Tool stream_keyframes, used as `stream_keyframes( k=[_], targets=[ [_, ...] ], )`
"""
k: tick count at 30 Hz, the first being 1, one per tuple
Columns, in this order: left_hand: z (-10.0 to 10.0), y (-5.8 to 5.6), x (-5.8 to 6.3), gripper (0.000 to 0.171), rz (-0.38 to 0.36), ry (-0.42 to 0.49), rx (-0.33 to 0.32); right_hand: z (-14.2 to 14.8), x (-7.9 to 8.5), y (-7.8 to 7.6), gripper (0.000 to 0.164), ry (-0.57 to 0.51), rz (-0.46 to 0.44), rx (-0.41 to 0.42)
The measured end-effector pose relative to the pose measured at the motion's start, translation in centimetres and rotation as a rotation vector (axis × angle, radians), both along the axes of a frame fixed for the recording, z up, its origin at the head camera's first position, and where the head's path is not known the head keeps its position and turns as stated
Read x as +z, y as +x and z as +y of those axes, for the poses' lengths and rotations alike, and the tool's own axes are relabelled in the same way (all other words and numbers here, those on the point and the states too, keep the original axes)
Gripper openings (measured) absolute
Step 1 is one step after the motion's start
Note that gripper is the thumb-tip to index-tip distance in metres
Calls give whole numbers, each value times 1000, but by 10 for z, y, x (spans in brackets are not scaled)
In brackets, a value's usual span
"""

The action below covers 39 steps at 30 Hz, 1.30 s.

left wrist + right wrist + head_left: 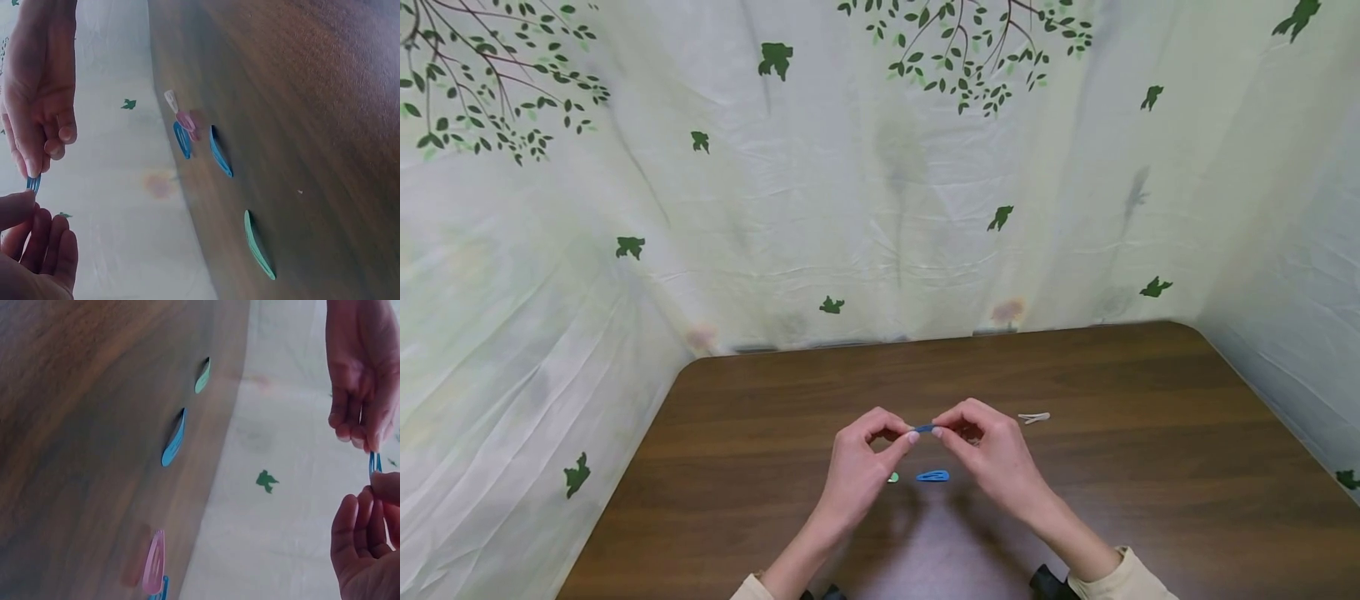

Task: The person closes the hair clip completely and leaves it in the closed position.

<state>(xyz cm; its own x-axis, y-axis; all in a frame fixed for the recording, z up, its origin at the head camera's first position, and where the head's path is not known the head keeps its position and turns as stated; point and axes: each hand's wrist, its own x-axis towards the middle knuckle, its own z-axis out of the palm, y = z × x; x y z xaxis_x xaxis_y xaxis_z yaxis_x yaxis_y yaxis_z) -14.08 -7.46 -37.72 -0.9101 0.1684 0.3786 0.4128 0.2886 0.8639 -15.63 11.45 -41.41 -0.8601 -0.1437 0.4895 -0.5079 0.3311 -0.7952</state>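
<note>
Above the table both hands pinch one blue snap hair clip [924,428], one hand at each end. My left hand [865,462] grips its left end between thumb and forefinger, and my right hand [996,458] the other end the same way. The fingertips cover the clip's ends; slots show in its middle in the left wrist view. Below the hands a second blue hair clip [932,476] lies on the table, with a green hair clip [892,477] to its left, partly hidden by the left hand in the head view.
A white hair clip [1034,417] lies right of the hands on the brown wooden table [1120,500]. Beside it in the left wrist view are a pink hair clip [187,124] and another blue hair clip [182,140]. A leaf-printed curtain [887,208] hangs behind the table.
</note>
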Motion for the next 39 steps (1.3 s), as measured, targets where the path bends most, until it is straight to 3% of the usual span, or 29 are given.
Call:
stream_keyframes(
  k=[8, 17, 20, 28, 39],
  targets=[
    [0, -1, 0, 10, 22, -23, -1, 6, 1, 0, 14, 7, 1, 10],
    [4, -2, 1, 12, -26, -34, -28, 13, 2, 1, 9, 6, -48, 38],
    [5, -5, -3, 8, -41, -40, -52, 16, 1, 1, 10, 16, -47, 36],
    [3, -23, -38, 5, -73, -87, -119, 26, -5, 0, 15, 34, -26, 43],
    [3, -30, -48, 12, -186, -162, -256, 35, -15, 1, 13, 47, -89, 36]
  ],
)
